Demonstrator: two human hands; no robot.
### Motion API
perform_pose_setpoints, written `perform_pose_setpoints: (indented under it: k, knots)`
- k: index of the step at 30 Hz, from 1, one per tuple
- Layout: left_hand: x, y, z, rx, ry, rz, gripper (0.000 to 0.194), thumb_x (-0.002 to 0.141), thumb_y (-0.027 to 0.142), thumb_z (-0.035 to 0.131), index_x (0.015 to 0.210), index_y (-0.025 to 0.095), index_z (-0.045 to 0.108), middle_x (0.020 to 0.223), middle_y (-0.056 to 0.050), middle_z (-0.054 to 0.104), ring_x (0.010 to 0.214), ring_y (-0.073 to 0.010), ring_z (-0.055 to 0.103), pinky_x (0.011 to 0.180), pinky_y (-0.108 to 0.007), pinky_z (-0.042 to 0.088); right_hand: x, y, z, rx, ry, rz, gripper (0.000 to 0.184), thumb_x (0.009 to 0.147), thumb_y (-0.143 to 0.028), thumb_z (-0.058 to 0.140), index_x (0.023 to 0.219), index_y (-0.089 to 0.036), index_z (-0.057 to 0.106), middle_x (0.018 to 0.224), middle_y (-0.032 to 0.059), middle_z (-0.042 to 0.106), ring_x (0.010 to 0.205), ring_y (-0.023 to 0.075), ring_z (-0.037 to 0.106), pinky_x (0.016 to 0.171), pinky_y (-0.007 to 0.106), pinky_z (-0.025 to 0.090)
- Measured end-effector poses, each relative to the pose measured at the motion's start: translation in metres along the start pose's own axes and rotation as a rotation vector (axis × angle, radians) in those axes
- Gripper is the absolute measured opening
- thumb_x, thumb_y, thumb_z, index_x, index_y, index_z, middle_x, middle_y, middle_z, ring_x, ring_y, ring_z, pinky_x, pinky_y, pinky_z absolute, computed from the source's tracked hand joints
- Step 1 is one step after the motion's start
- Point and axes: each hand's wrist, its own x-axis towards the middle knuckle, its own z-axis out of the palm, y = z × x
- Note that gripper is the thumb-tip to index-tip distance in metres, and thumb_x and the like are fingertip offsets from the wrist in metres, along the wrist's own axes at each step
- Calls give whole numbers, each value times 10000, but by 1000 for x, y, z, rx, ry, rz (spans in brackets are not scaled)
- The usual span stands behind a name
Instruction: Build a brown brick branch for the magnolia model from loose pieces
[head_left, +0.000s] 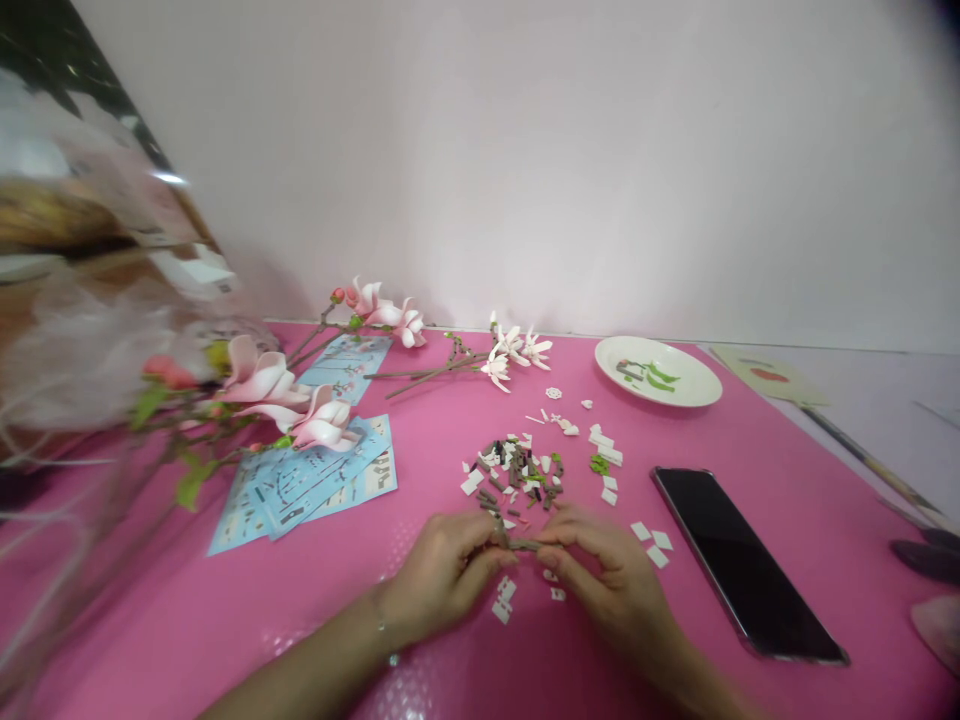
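Note:
Between my two hands runs a thin grey-brown building-brick stem piece (524, 545). My left hand (442, 568) pinches its left end with thumb and fingers; my right hand (604, 568) pinches the right end. Fingertips cover both ends. Just beyond them lies a loose pile of small toy bricks (517, 466) in brown, white, green and black. White bricks (504, 600) lie below my fingers, and flat white pieces (658, 556) are to the right of my right hand. Green pieces (599, 464) rest near more white ones.
At right lie a black phone (750, 565) and, farther back, a white plate (694, 388) with green and brown pieces. White brick flowers (499, 368) lie by the wall. Pink magnolia stems (322, 420) spread across the left over blue instruction sheets (240, 520). A plastic bag (82, 350) stands far left.

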Motion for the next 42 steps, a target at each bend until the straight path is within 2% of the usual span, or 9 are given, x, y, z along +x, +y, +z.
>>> perform_pose_setpoints:
  k: [9,15,17,22,28,34,37,42]
  knots:
    - [-1,2,0,-126,-31,-20,303,894,303,468,666,136,576,565,-2,521,512,-116,445,514,-221,325,1,2,-2,-76,35,-162,82,858,-178,606,818,-207,671,745,11,671,732,161,635,783,304,484]
    - [0,2,-2,-124,-27,-16,325,895,340,463,713,113,609,589,-10,507,541,-130,440,528,-241,317,0,1,-1,-99,48,-185,76,862,-221,614,818,-228,675,699,-6,671,674,152,638,803,324,491]
    - [0,2,-3,-147,-21,-26,331,897,347,454,742,106,618,589,-8,497,541,-132,437,524,-243,314,-1,2,0,-101,70,-199,44,843,-229,639,864,-235,677,725,0,677,697,161,641,814,336,493]
    - [-1,3,-3,-182,13,-38,333,893,343,450,729,105,616,553,16,440,501,-115,381,492,-238,289,-4,6,-1,-54,144,-159,151,781,-194,693,916,-237,641,822,16,670,803,182,639,878,360,479]
    - [-2,5,-4,-184,34,-1,222,848,279,515,774,99,620,595,-1,484,495,-108,397,475,-231,305,-2,3,-2,33,122,-177,94,820,-155,648,857,-240,631,785,5,635,760,168,618,892,390,459]
    - [-2,3,1,-201,24,-81,226,779,265,626,931,100,652,641,-17,562,481,-105,430,454,-219,321,-3,5,0,27,82,-194,97,828,-164,647,882,-245,644,779,-2,621,760,166,603,916,409,433]
    - [-1,4,1,-243,6,-83,149,801,239,617,868,129,691,690,-46,628,553,-129,523,510,-224,384,-3,6,1,-13,52,-216,67,824,-166,648,859,-223,655,761,7,618,735,168,598,916,424,428]
    - [0,3,2,-258,7,-70,135,801,214,628,871,141,718,716,-54,654,614,-149,567,569,-240,422,-2,6,1,-51,60,-238,80,827,-161,636,872,-216,673,773,24,623,737,175,606,805,372,479]
